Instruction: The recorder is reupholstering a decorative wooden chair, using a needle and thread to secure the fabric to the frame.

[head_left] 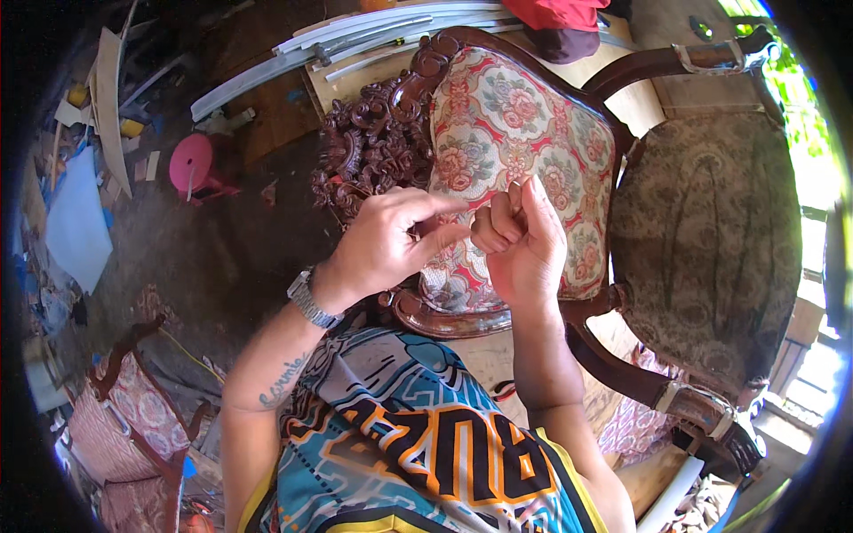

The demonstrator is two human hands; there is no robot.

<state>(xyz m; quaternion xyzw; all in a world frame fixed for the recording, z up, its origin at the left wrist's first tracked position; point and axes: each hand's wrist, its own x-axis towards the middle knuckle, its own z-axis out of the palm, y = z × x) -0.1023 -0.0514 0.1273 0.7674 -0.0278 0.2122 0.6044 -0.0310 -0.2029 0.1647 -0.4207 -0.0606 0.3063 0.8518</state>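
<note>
Both of my hands are raised close together above the upholstered back panel (524,115) of a carved wooden armchair. Its cloth is cream and red with a floral pattern. My left hand (391,235), a metal watch (311,298) on its wrist, has its fingers curled and its thumb and forefinger pointing at the other hand. My right hand (530,244) is closed in a fist, thumb up, almost touching the left fingertips. Whatever is pinched between the fingers, if anything, is too small or hidden to make out. Dark carved scrollwork (373,147) lies beyond my left hand.
The chair's worn brown patterned section (711,249) and wooden arms (622,364) spread to the right. Long metal strips (346,44) and a red cloth item (560,22) lie at the back. A pink round object (190,167) and scraps lie left. Another upholstered chair (133,426) stands lower left.
</note>
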